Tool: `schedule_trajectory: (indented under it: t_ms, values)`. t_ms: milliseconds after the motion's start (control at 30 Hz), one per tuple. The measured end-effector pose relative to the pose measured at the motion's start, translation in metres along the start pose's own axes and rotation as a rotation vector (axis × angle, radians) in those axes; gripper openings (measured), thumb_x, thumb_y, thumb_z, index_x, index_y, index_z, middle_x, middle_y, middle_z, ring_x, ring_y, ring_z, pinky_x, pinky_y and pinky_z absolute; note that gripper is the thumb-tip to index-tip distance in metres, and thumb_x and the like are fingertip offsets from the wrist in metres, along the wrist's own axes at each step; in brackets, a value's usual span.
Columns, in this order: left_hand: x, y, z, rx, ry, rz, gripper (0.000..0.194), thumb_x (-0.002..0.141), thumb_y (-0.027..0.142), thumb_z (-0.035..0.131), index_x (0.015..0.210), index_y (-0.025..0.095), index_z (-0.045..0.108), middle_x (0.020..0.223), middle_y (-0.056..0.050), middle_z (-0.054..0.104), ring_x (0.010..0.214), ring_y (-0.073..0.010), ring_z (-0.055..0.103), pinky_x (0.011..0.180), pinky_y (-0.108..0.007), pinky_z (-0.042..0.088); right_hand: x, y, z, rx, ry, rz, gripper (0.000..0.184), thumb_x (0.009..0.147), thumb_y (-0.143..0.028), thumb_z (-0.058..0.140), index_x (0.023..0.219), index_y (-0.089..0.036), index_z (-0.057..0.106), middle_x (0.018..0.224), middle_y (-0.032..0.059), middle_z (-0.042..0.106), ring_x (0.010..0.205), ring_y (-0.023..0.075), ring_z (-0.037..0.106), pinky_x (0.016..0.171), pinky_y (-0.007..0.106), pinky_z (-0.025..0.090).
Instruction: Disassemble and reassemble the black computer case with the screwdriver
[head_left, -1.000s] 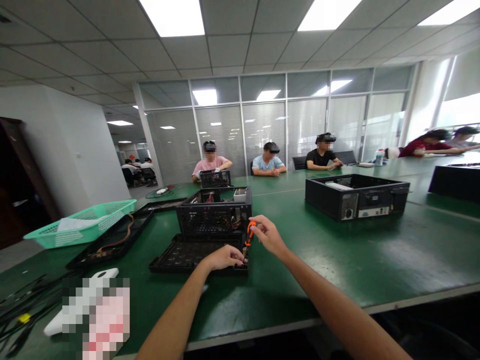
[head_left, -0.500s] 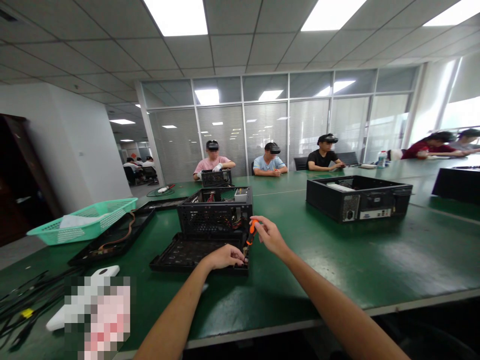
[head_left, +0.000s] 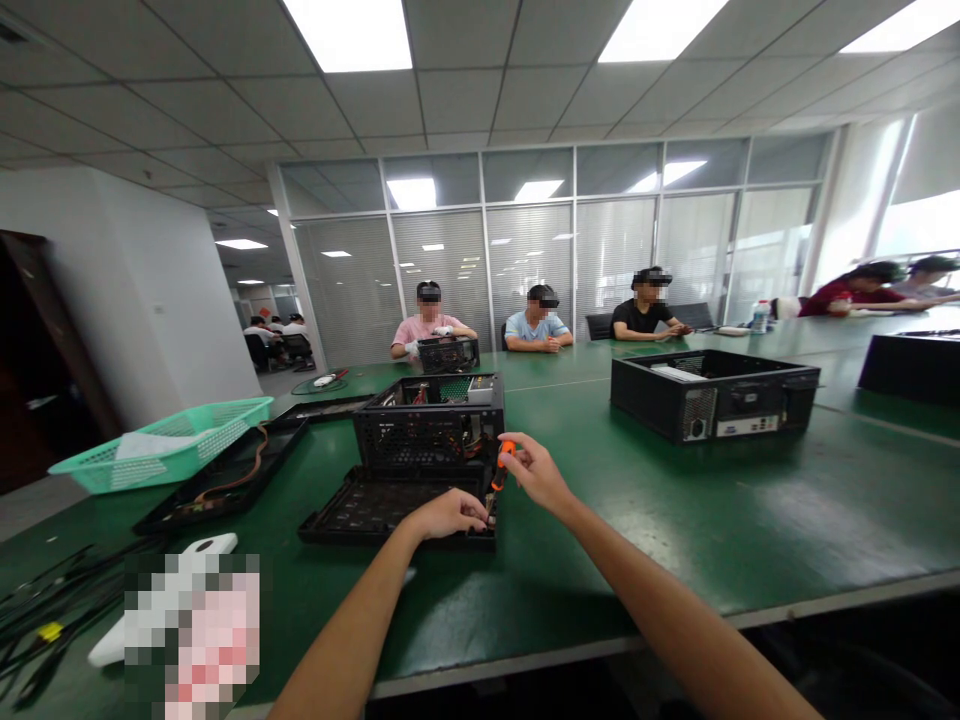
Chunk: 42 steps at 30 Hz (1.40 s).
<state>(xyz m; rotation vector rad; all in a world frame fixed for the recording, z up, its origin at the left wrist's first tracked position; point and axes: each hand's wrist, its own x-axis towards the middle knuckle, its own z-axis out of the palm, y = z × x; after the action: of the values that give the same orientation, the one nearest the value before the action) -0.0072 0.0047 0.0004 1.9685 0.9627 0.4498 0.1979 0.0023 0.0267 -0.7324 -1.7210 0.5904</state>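
Note:
My right hand (head_left: 538, 472) is closed round the orange handle of a small screwdriver (head_left: 500, 466), which points down at the near right corner of a flat black perforated panel (head_left: 375, 505). My left hand (head_left: 450, 514) rests on that same corner with its fingers pinched at the screwdriver's tip; what they hold is too small to make out. Just behind the panel stands an open black computer case (head_left: 427, 420) with boards and wires inside.
A teal basket (head_left: 165, 440) and a black tray with a cable (head_left: 225, 478) lie to the left on the green table (head_left: 675, 530). Black cables (head_left: 52, 600) sit at the near left. Another open case (head_left: 712, 392) stands right. Several people sit across the table.
The hands and screwdriver have barely shifted. The person in pink across the table has lifted and turned a small black case.

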Motion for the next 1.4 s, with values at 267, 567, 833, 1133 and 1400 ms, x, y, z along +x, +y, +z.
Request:
schedule_trajectory:
  t_ms: [267, 567, 833, 1133, 1400]
  values:
    - [-0.001, 0.004, -0.001, -0.008, -0.007, 0.024, 0.027, 0.064, 0.03, 0.07, 0.085, 0.013, 0.07, 0.086, -0.005, 0.069, 0.074, -0.0128, 0.057, 0.073, -0.025, 0.043, 0.002, -0.004, -0.002, 0.06, 0.004, -0.003, 0.035, 0.082, -0.04, 0.052, 0.107, -0.018, 0.057, 0.066, -0.0025, 0.052, 0.044, 0.0054, 0.037, 0.041, 0.019, 0.032]
    - [0.001, -0.003, -0.001, 0.01, -0.046, 0.059, 0.03, 0.068, 0.028, 0.067, 0.094, 0.013, 0.069, 0.087, -0.005, 0.069, 0.072, -0.0128, 0.057, 0.07, -0.023, 0.043, -0.001, -0.004, 0.001, 0.017, -0.02, 0.001, 0.042, 0.081, -0.037, 0.055, 0.118, -0.017, 0.052, 0.054, -0.0068, 0.041, 0.044, 0.0068, 0.036, 0.042, 0.019, 0.031]
    - [0.0, -0.002, -0.002, 0.14, 0.024, 0.115, 0.025, 0.068, 0.03, 0.067, 0.087, 0.014, 0.071, 0.088, -0.005, 0.069, 0.079, -0.0156, 0.06, 0.073, -0.024, 0.044, -0.005, -0.01, 0.006, 0.092, 0.006, -0.015, 0.043, 0.085, -0.035, 0.046, 0.125, -0.019, 0.044, 0.091, 0.0031, 0.059, 0.048, 0.0047, 0.043, 0.043, 0.019, 0.036]
    - [0.004, -0.005, -0.002, 0.176, 0.031, 0.125, 0.026, 0.069, 0.033, 0.066, 0.087, 0.014, 0.07, 0.086, -0.005, 0.069, 0.078, -0.0151, 0.062, 0.072, -0.023, 0.045, 0.007, -0.008, 0.0, 0.443, 0.361, 0.163, 0.043, 0.08, -0.046, 0.053, 0.113, -0.02, 0.048, 0.068, -0.0047, 0.05, 0.044, 0.0051, 0.04, 0.039, 0.017, 0.034]
    - [0.01, 0.003, -0.005, 0.155, -0.049, 0.014, 0.026, 0.064, 0.031, 0.069, 0.082, 0.013, 0.069, 0.077, -0.003, 0.069, 0.068, -0.0126, 0.058, 0.063, -0.021, 0.042, 0.004, -0.019, 0.008, 0.798, 0.131, 0.424, 0.04, 0.071, -0.054, 0.061, 0.069, -0.019, 0.042, 0.049, -0.0103, 0.032, 0.036, 0.0023, 0.027, 0.032, 0.014, 0.022]
